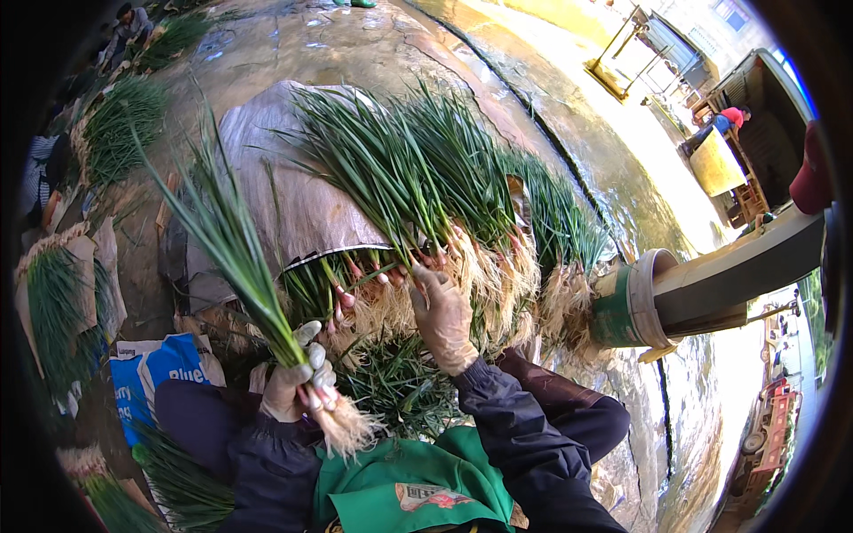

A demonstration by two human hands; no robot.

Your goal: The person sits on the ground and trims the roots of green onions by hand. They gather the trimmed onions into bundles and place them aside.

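In my gloved left hand (pixel 296 376) is a bunch of green onions (pixel 250 256), gripped just above its reddish bulbs; the pale roots hang below and the leaves point up and left. My gloved right hand (pixel 443 320) reaches to the pile of green onions (pixel 413 166), thumb and fingertips at the stem bases near the edge of a whitish woven plastic sheet (pixel 300 180). Whether those fingers pinch a stem is not plain. Several loose stems with pink bulbs (pixel 345 298) lie under the sheet's edge. Cut or loose leaves (pixel 400 386) are heaped between my legs.
A green and white bucket (pixel 630 300) lies against a post at the right. Blue and white bags (pixel 160 366) lie by my left knee. More onion bundles (pixel 123 126) and a crouching person (pixel 130 30) are at the left. Another person (pixel 730 120) is by a truck.
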